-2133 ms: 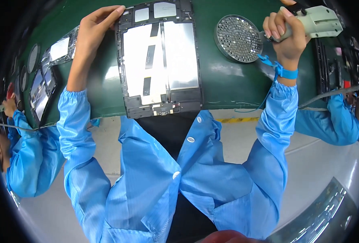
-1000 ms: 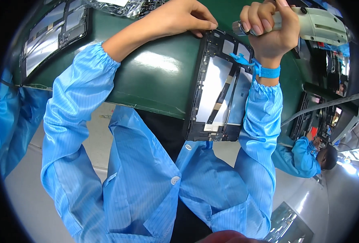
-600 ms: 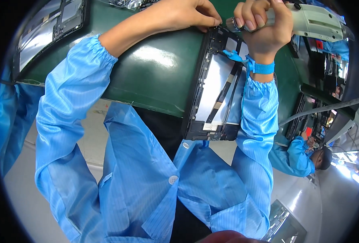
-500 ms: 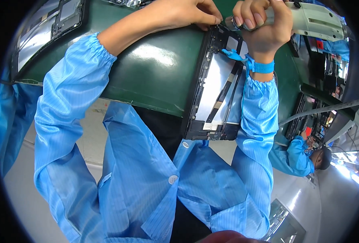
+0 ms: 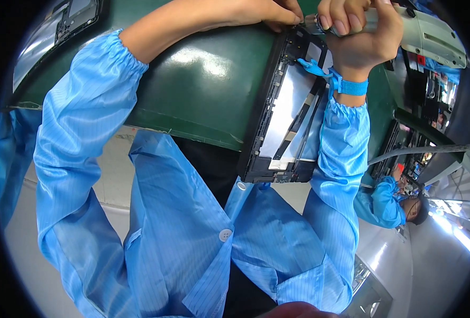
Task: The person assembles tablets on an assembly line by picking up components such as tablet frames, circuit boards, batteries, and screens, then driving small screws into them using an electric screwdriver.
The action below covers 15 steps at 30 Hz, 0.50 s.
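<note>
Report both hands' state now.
Left hand: fingertips by the top of the opened tablet; whether holding anything can't be told.
Right hand: closed, holding the pale powered screwdriver.

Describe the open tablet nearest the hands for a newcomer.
Find the green table, then the right sleeve crossing its edge. Just left of that sleeve is a black-framed open tablet. Unlike the similar panel at far left, its top is by the left hand.

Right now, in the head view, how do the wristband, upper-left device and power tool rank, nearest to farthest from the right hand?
1. Power tool: gripped in the right hand.
2. Wristband: just below the hand.
3. Upper-left device: at the picture's far left.
</note>
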Motion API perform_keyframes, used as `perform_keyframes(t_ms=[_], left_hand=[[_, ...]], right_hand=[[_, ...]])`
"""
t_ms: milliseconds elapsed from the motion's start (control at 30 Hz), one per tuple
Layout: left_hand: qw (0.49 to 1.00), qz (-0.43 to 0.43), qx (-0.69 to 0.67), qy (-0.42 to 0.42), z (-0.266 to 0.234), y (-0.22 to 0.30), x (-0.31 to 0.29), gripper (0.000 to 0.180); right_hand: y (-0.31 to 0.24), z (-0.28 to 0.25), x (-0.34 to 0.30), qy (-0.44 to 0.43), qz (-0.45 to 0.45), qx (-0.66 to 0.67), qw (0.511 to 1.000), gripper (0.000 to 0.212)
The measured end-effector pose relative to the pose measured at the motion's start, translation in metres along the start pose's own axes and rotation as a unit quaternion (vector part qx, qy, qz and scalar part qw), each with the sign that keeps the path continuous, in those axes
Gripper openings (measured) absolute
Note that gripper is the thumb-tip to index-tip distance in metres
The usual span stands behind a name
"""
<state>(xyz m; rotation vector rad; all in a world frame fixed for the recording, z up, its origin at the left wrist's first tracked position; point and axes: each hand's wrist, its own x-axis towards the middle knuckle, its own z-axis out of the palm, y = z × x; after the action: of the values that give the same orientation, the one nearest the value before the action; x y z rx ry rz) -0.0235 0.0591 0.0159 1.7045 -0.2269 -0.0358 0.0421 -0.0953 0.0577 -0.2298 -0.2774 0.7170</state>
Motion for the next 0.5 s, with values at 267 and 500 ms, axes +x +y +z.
perform_keyframes(t_ms=[267,500], left_hand=[[1.000,0.008,0.027,0.007,-0.002,-0.001,-0.002,0.024],[0.999,-0.014,0.051,0.009,-0.006,0.002,-0.007,0.025]], right_hand=[[-0.008,0.003,-0.003,-0.055,-0.110,-0.567,0.815,0.033],[0.008,0.009,-0.001,-0.053,-0.123,-0.575,0.807,0.029]])
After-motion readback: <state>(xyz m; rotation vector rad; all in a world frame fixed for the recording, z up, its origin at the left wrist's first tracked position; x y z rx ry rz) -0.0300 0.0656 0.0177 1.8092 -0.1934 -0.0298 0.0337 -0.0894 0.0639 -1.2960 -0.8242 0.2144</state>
